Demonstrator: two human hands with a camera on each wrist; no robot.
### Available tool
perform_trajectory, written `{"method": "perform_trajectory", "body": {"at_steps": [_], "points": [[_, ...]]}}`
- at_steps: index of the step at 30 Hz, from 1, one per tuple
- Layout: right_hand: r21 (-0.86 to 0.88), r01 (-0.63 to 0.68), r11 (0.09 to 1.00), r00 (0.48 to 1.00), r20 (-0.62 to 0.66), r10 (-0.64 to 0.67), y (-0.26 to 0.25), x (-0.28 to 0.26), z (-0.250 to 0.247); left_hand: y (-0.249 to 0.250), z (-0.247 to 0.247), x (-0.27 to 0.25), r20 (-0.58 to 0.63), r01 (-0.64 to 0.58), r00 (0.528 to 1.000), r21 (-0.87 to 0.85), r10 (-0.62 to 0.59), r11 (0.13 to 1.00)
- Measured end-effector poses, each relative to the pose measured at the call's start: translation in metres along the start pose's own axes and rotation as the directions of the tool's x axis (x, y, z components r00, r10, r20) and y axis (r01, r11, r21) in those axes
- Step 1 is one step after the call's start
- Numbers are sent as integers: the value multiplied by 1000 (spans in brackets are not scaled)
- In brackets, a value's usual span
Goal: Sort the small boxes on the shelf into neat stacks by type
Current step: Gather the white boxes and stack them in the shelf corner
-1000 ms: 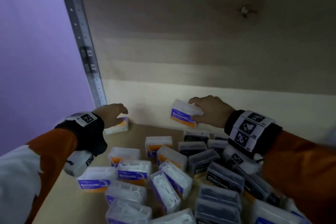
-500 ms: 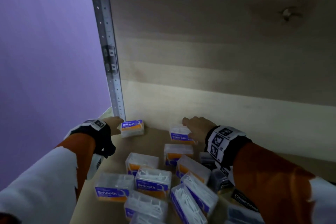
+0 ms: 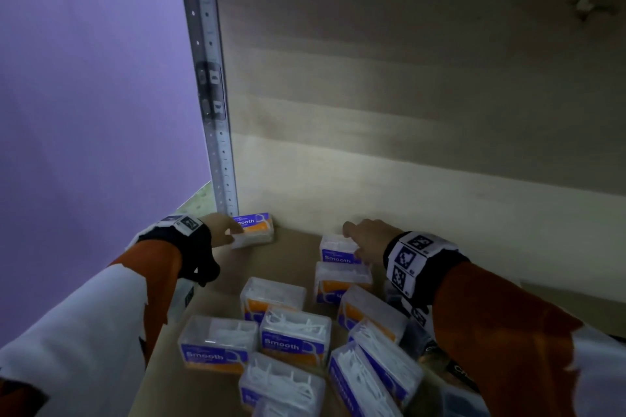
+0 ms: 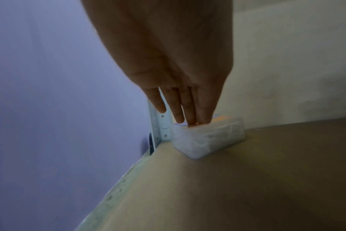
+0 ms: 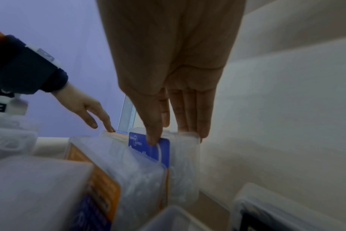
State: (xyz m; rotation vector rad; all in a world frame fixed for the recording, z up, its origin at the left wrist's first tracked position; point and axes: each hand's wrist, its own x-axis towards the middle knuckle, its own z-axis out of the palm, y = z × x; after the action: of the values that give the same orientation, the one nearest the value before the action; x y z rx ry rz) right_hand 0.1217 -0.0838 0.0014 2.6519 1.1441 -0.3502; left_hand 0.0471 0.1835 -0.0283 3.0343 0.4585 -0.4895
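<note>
While the left hand [image 3: 222, 230] rested straight fingers [image 4: 190, 112] on top of a clear "Smooth" floss-pick box [image 3: 254, 229], that box lay flat in the back left corner of the shelf [image 3: 291, 257], just beside the perforated metal upright [image 3: 216, 145]. Half a second earlier the same box sat by those fingertips in much the same spot, so it looked newly parked as the base of a stack. The right hand [image 3: 367, 240] pinched a second "Smooth" box [image 3: 338, 249], thumb [image 5: 152, 134] on its blue label and fingers over the far edge. A second earlier this box was held up in the air; now it had come down near the back wall [image 3: 406, 196], just behind another box [image 3: 342, 279] of the same type. Nearer than both grips, the loose pile of clear boxes [image 3: 294, 332] remained unsorted, with dark boxes [image 3: 454, 369] mostly hidden under the right sleeve. By that showing, sorting had barely begun.
</note>
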Motion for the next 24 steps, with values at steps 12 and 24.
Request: {"method": "perform_trajectory", "body": {"at_steps": [12, 24], "points": [[-37, 10, 999, 999, 49, -9, 2, 13, 11, 0, 3, 13, 11, 104, 995, -98, -103, 990], [-14, -17, 1000, 999, 33, 18, 5, 17, 22, 11, 6, 12, -57, 124, 991, 78, -119, 989]]}}
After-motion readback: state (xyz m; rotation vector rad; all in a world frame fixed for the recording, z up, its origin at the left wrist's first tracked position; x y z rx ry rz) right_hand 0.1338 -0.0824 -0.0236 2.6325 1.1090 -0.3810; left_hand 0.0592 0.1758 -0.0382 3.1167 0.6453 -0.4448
